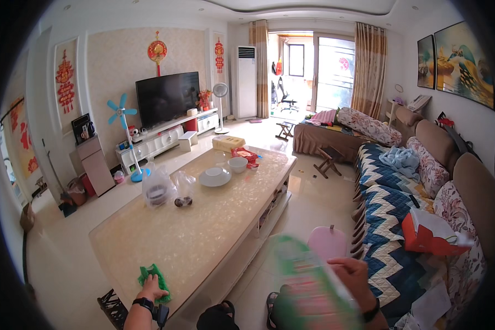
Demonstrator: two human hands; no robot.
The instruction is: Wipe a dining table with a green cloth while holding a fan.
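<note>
My left hand (152,287) presses on a crumpled green cloth (159,275) at the near left corner of the coffee table (177,239). Over the floor between table and sofa, my right hand (350,270) grips a green and white oval item (309,280) with reddish print, blurred, perhaps a hand fan or a plastic packet. Farther up the tabletop are a clear plastic bag (159,187) with something round inside, a smaller plastic bag (184,183) with dark round items, a white plate (215,177) with a dish on it, and a white bowl (237,165).
At the table's far end lie a yellowish box (228,143) and a red packet (244,154). A pink stool (326,241) stands beside the sofa (390,247), which has a zigzag quilt, pillows and a red box (433,235). Two folding stools and a blue fan (126,128) stand farther away.
</note>
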